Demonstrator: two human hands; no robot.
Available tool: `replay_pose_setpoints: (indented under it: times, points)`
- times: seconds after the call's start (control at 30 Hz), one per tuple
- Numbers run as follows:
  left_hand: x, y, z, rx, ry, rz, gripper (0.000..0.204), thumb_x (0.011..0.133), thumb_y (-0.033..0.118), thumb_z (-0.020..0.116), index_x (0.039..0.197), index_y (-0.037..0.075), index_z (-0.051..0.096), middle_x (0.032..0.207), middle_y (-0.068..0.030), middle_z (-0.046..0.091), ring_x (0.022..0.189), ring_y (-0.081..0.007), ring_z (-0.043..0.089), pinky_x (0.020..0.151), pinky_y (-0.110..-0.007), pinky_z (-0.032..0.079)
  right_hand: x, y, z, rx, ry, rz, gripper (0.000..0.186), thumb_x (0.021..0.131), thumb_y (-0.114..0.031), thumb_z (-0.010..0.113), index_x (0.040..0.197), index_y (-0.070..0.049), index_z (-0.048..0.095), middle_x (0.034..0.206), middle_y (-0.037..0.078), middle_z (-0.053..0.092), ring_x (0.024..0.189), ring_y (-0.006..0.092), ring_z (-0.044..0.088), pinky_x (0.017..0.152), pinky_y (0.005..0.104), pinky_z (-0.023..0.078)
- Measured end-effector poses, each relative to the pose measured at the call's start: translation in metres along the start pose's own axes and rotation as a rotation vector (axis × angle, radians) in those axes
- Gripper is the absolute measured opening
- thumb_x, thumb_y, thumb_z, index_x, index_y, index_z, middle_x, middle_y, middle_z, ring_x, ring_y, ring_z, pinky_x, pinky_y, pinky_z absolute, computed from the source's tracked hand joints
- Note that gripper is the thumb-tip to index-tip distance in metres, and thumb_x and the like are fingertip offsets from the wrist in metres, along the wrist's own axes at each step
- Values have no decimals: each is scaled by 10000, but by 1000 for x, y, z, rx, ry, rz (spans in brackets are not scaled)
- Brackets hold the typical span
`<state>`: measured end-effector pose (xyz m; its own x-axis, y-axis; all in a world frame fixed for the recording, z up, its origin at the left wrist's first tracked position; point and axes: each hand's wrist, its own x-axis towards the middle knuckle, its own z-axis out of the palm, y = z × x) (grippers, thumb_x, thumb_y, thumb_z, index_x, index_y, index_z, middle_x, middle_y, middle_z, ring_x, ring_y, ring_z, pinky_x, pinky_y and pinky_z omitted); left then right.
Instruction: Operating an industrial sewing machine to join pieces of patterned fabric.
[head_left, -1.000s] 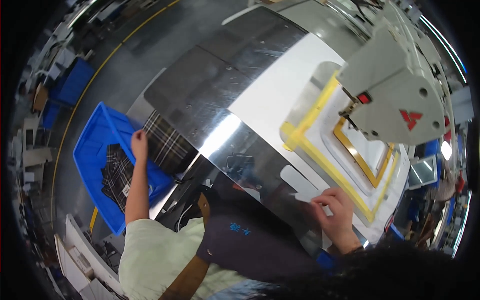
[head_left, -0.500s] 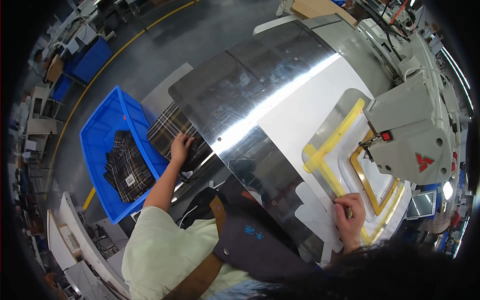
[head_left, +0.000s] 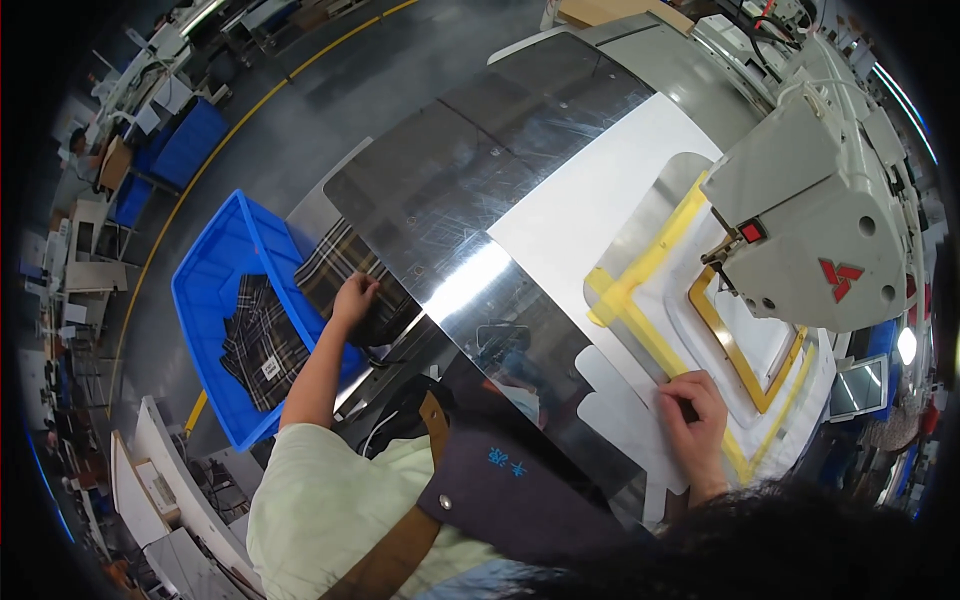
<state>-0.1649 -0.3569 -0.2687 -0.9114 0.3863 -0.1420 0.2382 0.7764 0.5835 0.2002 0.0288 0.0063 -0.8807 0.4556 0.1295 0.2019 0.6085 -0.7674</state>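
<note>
My left hand [head_left: 355, 300] reaches over folded plaid cloth [head_left: 330, 262] beside the blue bin, its thumb and fingertips pinched together on the cloth. Part of that cloth is hidden under the metal table's edge and my hand. At the right, my right hand [head_left: 694, 420] is curled at the near edge of a flat template plate [head_left: 650, 232] bordered with yellow tape [head_left: 640, 322]. Its fingertips press at that edge, partly hidden by the knuckles. A gold-coloured frame [head_left: 722, 345] lies within the taped border, under the sewing machine head [head_left: 800, 245].
The blue bin [head_left: 205, 355] stands at my left with more plaid cloth [head_left: 255, 325] inside, bearing a white label. A shiny metal tabletop [head_left: 450, 150] and a white sheet [head_left: 590, 205] spread ahead. A small screen [head_left: 858, 388] stands at far right.
My view has shifted slightly. My left fingers have drawn closer together over the plaid cloth. The right hand stays at the plate's edge, more tightly curled.
</note>
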Motion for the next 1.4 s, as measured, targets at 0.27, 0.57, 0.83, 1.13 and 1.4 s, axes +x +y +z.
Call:
replay_pose_setpoints:
  times: [0.27,0.57,0.83,1.13,1.4]
  points:
    - [-9,26,15,162,-42,200,303,709,326,776,808,81,627,844,-89,591,796,-291,614,687,-399,483,0,1,1,29,-1,30,77,786,28,663,857,-1,670,831,72,582,713,151,593,610,227,483]
    - [-19,45,15,193,3,217,215,786,288,701,766,78,657,830,-108,603,818,-309,613,691,-418,478,0,3,1,20,-18,50,80,785,26,662,860,0,670,831,73,583,694,147,585,604,225,473]
    - [-1,5,22,40,-123,202,216,820,263,679,913,70,703,883,-116,639,827,-307,621,712,-401,484,1,3,2,14,-5,23,74,784,26,658,851,-2,671,816,69,583,685,143,578,594,222,464]
    - [42,-44,-72,-802,485,-177,200,927,278,584,904,88,645,713,47,546,621,-52,464,561,-216,379,2,3,2,2,-6,1,71,777,23,661,842,-4,665,810,73,584,673,151,580,586,225,464]
    - [86,28,-218,-837,477,315,206,960,254,566,990,59,621,822,63,558,725,-17,458,654,-170,365,-1,-1,-1,48,-30,142,67,776,-10,652,838,14,659,822,86,589,736,181,573,668,249,440]
